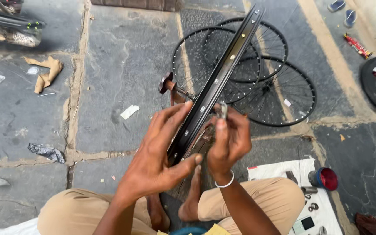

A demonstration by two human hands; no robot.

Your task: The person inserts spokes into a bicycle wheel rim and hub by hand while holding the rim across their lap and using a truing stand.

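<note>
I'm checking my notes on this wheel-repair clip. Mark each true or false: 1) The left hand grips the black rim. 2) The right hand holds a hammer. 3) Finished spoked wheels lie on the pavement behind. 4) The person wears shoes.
1) True: the left hand clasps the black rim.
2) False: the right hand pinches a small metal tool at the rim.
3) True: spoked wheels lie flat on the stone.
4) False: the feet are bare.

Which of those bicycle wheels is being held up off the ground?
The edge-on black rim, gripped by the left hand while the right hand works beside it. The other spoked wheels lie flat on the stone floor.
</note>
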